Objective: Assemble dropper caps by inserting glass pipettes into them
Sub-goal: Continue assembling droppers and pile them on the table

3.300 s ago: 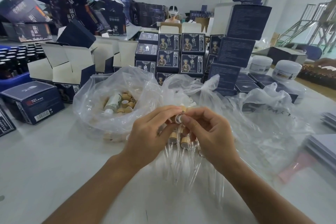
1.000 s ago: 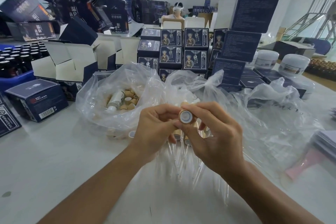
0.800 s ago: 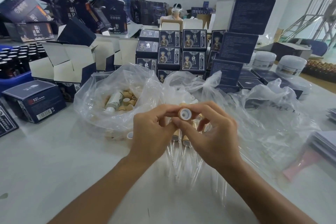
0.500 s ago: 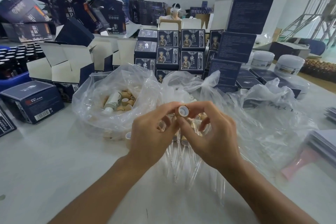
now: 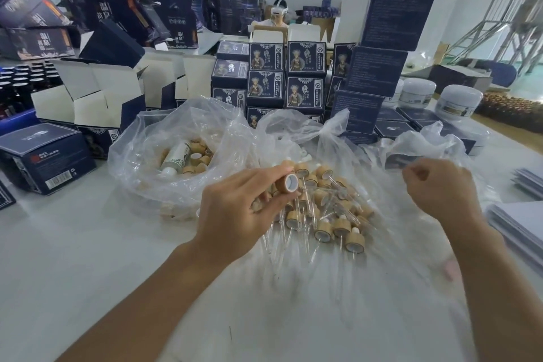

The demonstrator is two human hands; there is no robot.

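While the left hand (image 5: 235,209) pinches a cap (image 5: 289,184), open end toward the camera and raised just above the pile (image 5: 326,214) of finished droppers, the right hand (image 5: 440,191) reaches into the bag (image 5: 426,144). Its fingers are curled; whether they hold a pipette cannot be told. Judged step: fetching glass. Next: bring a pipette back, align it with the bore, press home.

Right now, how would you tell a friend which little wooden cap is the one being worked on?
Start at the clear plastic sheet spread on the white table, where a pile of finished droppers lies. Just left of the pile, the left hand grips one bamboo dropper cap. It alone is lifted off the table, its white-lined opening faces the camera, and no glass pipette is in it.
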